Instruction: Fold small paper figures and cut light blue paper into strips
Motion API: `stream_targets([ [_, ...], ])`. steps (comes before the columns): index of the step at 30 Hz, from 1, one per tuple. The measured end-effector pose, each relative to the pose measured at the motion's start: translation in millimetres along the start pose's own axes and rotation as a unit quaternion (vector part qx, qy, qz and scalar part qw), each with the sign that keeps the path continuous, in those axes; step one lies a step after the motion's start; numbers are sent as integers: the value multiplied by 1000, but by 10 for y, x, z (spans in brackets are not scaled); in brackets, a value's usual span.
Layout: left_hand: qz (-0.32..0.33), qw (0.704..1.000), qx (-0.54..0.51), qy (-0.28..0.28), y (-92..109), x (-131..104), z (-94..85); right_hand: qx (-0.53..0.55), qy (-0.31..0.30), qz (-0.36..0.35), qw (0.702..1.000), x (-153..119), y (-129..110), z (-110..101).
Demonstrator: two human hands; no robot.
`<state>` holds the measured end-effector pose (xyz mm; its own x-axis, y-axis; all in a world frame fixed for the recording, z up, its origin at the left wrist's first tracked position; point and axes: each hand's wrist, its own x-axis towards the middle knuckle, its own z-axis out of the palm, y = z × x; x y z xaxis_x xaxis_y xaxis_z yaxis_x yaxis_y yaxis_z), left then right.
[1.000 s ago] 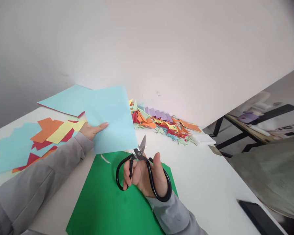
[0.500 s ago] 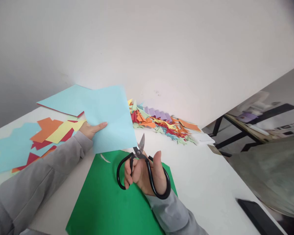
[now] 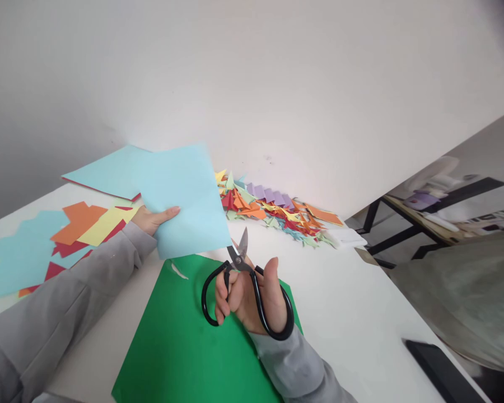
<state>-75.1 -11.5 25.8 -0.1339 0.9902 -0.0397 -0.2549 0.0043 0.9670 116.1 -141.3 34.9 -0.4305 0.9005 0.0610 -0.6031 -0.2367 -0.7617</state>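
Note:
My left hand point(image 3: 153, 219) grips a light blue sheet point(image 3: 185, 196) by its left side, thumb on top and the other fingers hidden beneath. Black-handled scissors point(image 3: 238, 262) are in my right hand point(image 3: 250, 299), with fingers and thumb through the loops. Their blades stand apart, close to the sheet's lower right corner. Under the scissors lies a green sheet point(image 3: 185, 341) with a thin white sliver point(image 3: 179, 272) near its top.
Colored cut shapes point(image 3: 84, 221) lie at the left, below a larger blue sheet point(image 3: 109, 170). Folded paper pieces point(image 3: 277, 212) line the wall. A black flat object point(image 3: 443, 369) sits at the right edge of the white table point(image 3: 340, 313).
My left hand and the light blue sheet have shifted slightly left and up. The scissors and my right hand have hardly moved.

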Motion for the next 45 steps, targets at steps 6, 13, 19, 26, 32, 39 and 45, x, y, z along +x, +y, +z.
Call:
stream_targets([
  [6,7,1000,-16,-16,24,17,-24,-7,-2,26,1000,-21,-44,23],
  [13,-13,999,-13,-49,76,3,-51,-14,-39,123,992,-54,-108,-27],
  [19,-33,997,17,-66,86,-65,-24,-5,-60,144,988,-41,-64,-73],
  [26,-31,998,47,-38,66,-32,-27,-11,-19,87,996,-16,-51,-40],
  [32,-29,999,23,-25,44,32,-49,1,8,60,998,-22,-79,-20],
  [39,-44,998,-3,-45,91,-1,-48,-7,-30,108,994,-33,-139,-31],
  [45,-50,992,7,-115,149,-134,13,1,-57,148,987,-59,-127,-17],
])
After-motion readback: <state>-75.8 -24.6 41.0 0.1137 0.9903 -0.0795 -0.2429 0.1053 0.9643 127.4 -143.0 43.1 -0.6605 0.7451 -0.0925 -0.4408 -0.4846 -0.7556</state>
